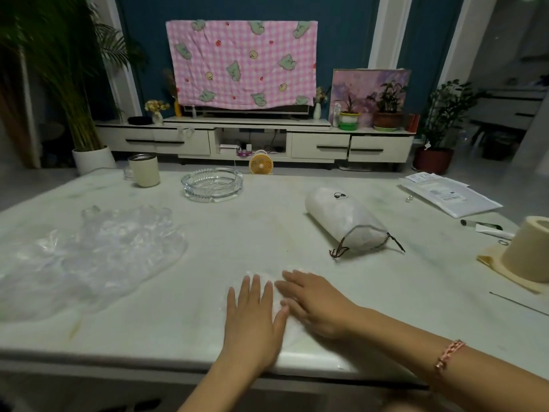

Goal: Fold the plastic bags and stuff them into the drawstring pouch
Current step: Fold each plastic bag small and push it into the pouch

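Observation:
A clear plastic bag [292,324] lies flat near the table's front edge, mostly covered by both hands. My left hand [252,319] presses on it palm down with straight fingers. My right hand [316,301] lies flat on the bag beside it, fingers pointing left. A loose heap of crumpled clear plastic bags [98,254] spreads over the left of the table. The white drawstring pouch [344,221] lies on its side at centre right, bulging, its dark cord trailing from the mouth toward me.
A glass ashtray [212,184] and a cream mug [144,170] stand at the back of the pale table [237,233]. Papers [448,196] lie at the far right, with a tape roll [531,251], a tube and a thin rod near the right edge.

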Demonstrator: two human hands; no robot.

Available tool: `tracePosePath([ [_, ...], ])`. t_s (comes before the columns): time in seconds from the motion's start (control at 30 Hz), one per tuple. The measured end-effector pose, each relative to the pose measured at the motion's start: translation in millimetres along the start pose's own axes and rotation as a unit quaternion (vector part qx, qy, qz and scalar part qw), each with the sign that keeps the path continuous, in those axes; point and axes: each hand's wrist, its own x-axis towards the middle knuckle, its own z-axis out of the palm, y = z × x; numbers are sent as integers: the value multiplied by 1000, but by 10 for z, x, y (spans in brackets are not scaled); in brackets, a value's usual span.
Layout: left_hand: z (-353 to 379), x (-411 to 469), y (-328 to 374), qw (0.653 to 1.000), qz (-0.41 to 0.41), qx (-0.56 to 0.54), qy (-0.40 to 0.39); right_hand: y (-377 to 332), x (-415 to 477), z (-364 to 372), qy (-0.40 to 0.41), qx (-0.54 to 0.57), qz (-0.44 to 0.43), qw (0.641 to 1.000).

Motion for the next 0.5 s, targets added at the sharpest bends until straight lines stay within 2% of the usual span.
tracePosePath([
  [0.1, 47, -6, -100, 999, -16, 21, -29, 148, 10, 36, -80, -22, 77, 994],
  [0.2, 39, 4, -134, 999, -16, 24, -37, 220, 78, 20, -75, -20, 95, 993],
  [0.23, 45, 15, -142, 999, -17, 21, -38, 234, 99, 28, -59, -11, 91, 994],
  [0.3, 44, 36, -162, 999, -17, 19, -28, 275, 112, 11, 37, 65, 77, 994],
  [0.37, 46, 38, -205, 1000, -1, -2, 6, 330, 83, -85, 123, 140, 106, 977],
  [0.43, 54, 21, -218, 995, 35, -50, 75, 402, -11, -206, 128, 168, 115, 971],
  [0.5, 41, 2, -194, 986, 67, -98, 115, 421, -111, -273, 78, 193, 84, 974],
])
